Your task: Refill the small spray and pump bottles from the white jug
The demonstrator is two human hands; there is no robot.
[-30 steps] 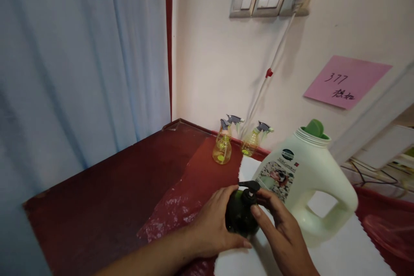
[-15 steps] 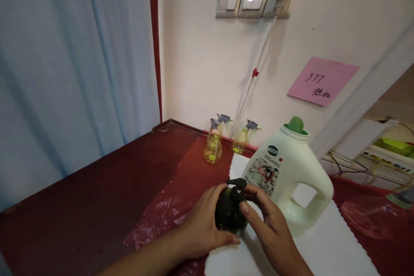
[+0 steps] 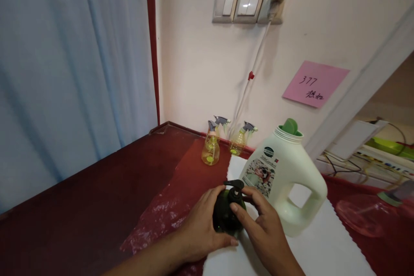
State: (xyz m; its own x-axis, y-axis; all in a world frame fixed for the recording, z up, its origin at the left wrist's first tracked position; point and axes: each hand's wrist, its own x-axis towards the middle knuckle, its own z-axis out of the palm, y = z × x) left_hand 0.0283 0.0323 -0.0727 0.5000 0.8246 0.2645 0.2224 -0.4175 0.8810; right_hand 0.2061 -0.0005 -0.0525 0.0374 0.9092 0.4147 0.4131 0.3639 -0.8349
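A dark green pump bottle (image 3: 225,214) with a black pump head stands upright between my hands, at the edge of a white sheet (image 3: 223,258). Wrapped around its left side, my left hand (image 3: 202,222) has the thumb across the near face. My right hand (image 3: 260,220) grips the black collar under the pump head between thumb and fingers. Just behind and to the right is a large pale green jug (image 3: 307,168), uncapped, with a green spout showing in its neck.
Three yellow spray bottles, one in front (image 3: 211,151), stand by the wall. A clear pink spray bottle (image 3: 365,215) lies at the right. Red plastic film (image 3: 168,202) covers part of the dark red table. A blue curtain (image 3: 74,73) hangs at left; a cable (image 3: 246,90) runs down the wall.
The view has shifted slightly, so the scene sits a little further left. My right thumb has moved a little leftward across the collar. Both hands keep their hold on the bottle.
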